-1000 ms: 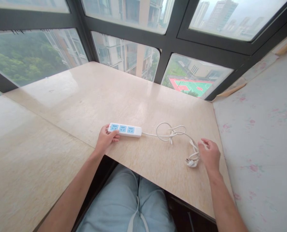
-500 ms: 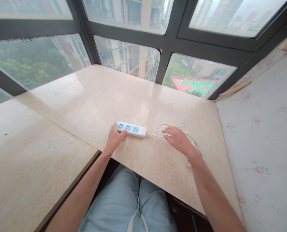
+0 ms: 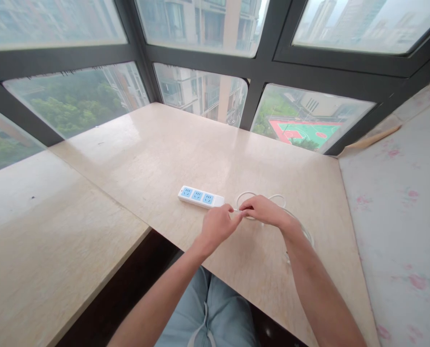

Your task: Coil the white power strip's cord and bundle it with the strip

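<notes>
Your left grip (image 3: 220, 225) and right grip (image 3: 267, 212) each pinch the thin white cord (image 3: 279, 196), likely limp, light and tangle-prone, just beside its rigid 3-socket power strip (image 3: 200, 197), the firmer handhold.

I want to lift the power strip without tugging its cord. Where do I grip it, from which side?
Probably pinch the power strip across its narrow width near its free left end, from above: it lies flat, sockets up, and the cord leaves its right end, where left hand and right hand pinch it.
</notes>
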Demonstrator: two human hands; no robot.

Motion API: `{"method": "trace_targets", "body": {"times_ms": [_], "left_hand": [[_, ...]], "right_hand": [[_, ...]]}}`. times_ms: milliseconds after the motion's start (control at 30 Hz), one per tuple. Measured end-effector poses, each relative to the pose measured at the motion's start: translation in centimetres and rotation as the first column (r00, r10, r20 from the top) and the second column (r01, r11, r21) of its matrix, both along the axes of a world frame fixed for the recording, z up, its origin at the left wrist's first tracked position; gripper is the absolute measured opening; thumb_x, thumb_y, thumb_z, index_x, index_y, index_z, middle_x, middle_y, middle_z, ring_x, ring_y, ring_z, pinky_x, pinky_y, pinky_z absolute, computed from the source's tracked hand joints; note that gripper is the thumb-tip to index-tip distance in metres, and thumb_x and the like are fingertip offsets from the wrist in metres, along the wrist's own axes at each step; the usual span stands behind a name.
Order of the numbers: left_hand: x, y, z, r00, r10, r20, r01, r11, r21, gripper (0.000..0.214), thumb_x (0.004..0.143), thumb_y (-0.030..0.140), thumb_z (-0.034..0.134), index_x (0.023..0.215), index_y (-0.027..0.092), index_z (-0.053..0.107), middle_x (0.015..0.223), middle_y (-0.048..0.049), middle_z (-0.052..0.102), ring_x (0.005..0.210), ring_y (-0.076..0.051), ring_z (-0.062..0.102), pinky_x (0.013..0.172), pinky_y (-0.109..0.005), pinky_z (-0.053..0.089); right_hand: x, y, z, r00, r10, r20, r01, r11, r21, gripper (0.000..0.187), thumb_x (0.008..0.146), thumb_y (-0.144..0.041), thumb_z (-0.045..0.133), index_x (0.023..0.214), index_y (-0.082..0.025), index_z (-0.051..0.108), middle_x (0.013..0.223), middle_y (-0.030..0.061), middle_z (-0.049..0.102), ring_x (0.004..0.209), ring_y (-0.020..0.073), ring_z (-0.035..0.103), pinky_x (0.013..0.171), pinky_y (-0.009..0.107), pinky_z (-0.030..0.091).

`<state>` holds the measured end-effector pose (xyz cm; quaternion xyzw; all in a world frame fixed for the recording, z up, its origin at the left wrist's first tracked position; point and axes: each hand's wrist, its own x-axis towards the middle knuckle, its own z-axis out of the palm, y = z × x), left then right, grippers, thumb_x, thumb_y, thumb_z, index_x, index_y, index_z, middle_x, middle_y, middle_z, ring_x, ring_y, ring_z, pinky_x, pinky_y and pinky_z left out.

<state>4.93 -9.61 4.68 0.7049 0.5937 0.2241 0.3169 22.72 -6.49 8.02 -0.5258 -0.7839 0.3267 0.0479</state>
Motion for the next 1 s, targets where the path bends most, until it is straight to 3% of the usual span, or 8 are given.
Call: {"method": "trace_targets", "body": {"times_ms": [133, 233, 300, 400, 533, 700, 867, 1000], "left_hand": [[2.6, -0.3, -1.9, 0.97, -0.004, 0.245, 0.061, 0.973, -0.222, 0.035, 0.087, 0.047, 0.052, 0.08, 0.016, 0.067, 0.072, -0.0073, 0.069, 0.053, -0.017, 0.06, 0.05, -0.027, 0.04], [3.5, 0.0, -2.4, 0.848, 0.174, 0.5, 0.06, 0.906, -0.418, 0.028, 0.084, 0.041, 0.054, 0.074, 0.016, 0.062, 0.072, -0.0043, 0.069, 0.035, -0.008, 0.047, 0.038, -0.022, 0.03], [3.7, 0.3, -2.3, 0.777, 0.289, 0.559, -0.007, 0.892, -0.452, 0.024, 0.08, 0.036, 0.056, 0.067, 0.016, 0.057, 0.068, -0.0024, 0.067, 0.033, -0.006, 0.044, 0.035, -0.02, 0.026], [3.6, 0.8, -1.8, 0.739, 0.353, 0.574, -0.123, 0.908, -0.4, 0.02, 0.076, 0.028, 0.055, 0.06, 0.018, 0.051, 0.054, 0.0029, 0.058, 0.031, -0.006, 0.042, 0.034, -0.018, 0.024], [2.6, 0.8, -0.7, 0.8, 0.328, 0.502, -0.219, 0.939, -0.264, 0.019, 0.073, 0.024, 0.052, 0.055, 0.019, 0.049, 0.045, 0.0053, 0.051, 0.032, -0.007, 0.041, 0.034, -0.019, 0.029], [1.3, 0.3, 0.5, 0.839, 0.314, 0.444, -0.301, 0.948, -0.101, 0.025, 0.077, 0.026, 0.051, 0.053, 0.019, 0.049, 0.046, 0.0035, 0.052, 0.038, -0.009, 0.045, 0.04, -0.02, 0.032], [0.2, 1.0, 0.2, 0.86, 0.322, 0.396, -0.355, 0.935, 0.011, 0.027, 0.079, 0.029, 0.051, 0.055, 0.019, 0.046, 0.049, 0.0035, 0.051, 0.042, -0.009, 0.046, 0.043, -0.02, 0.031], [-0.5, 1.7, -0.7, 0.855, 0.324, 0.405, -0.331, 0.942, -0.055, 0.028, 0.083, 0.033, 0.049, 0.058, 0.019, 0.05, 0.053, 0.003, 0.054, 0.04, -0.009, 0.048, 0.042, -0.021, 0.033]], "right_hand": [[0.4, 0.3, -0.6, 0.999, -0.019, -0.033, 0.021, 0.998, 0.053, 0.02, 0.082, -0.016, 0.054, 0.075, -0.019, 0.073, 0.076, 0.0028, 0.071, 0.073, 0.0161, 0.061, 0.065, 0.026, 0.036], [0.4, 0.2, -1.1, 0.998, -0.032, -0.045, 0.037, 0.99, 0.133, 0.023, 0.083, -0.015, 0.051, 0.073, -0.019, 0.071, 0.076, 0.0032, 0.071, 0.073, 0.016, 0.06, 0.065, 0.027, 0.036], [0.4, 0.0, -1.1, 0.995, -0.049, -0.086, 0.064, 0.981, 0.185, 0.025, 0.084, -0.016, 0.05, 0.072, -0.019, 0.071, 0.074, 0.003, 0.07, 0.072, 0.0159, 0.06, 0.065, 0.027, 0.036], [0.7, -0.3, -0.9, 0.968, -0.081, -0.236, 0.137, 0.963, 0.232, 0.023, 0.087, -0.02, 0.051, 0.078, -0.02, 0.072, 0.08, 0.0035, 0.072, 0.075, 0.0166, 0.062, 0.067, 0.027, 0.039], [1.6, -0.3, -0.4, 0.887, -0.161, -0.433, 0.28, 0.933, 0.226, 0.02, 0.087, -0.026, 0.054, 0.088, -0.021, 0.073, 0.088, 0.0045, 0.074, 0.079, 0.0183, 0.064, 0.072, 0.029, 0.044], [3.4, -0.4, 0.6, 0.779, -0.337, -0.529, 0.482, 0.862, 0.161, 0.022, 0.086, -0.032, 0.055, 0.089, -0.018, 0.072, 0.077, 0.0039, 0.07, 0.067, 0.0166, 0.059, 0.063, 0.029, 0.043], [4.7, -1.5, 2.5, 0.73, -0.304, -0.612, 0.422, 0.905, 0.055, 0.02, 0.083, -0.036, 0.062, 0.083, -0.018, 0.072, 0.068, 0.0014, 0.062, 0.062, 0.0148, 0.053, 0.059, 0.029, 0.04], [4.6, -2.3, 3.1, 0.535, -0.252, -0.806, 0.385, 0.922, -0.032, 0.021, 0.082, -0.04, 0.069, 0.083, -0.019, 0.072, 0.065, 0.0005, 0.058, 0.064, 0.0148, 0.052, 0.061, 0.03, 0.041]]}}
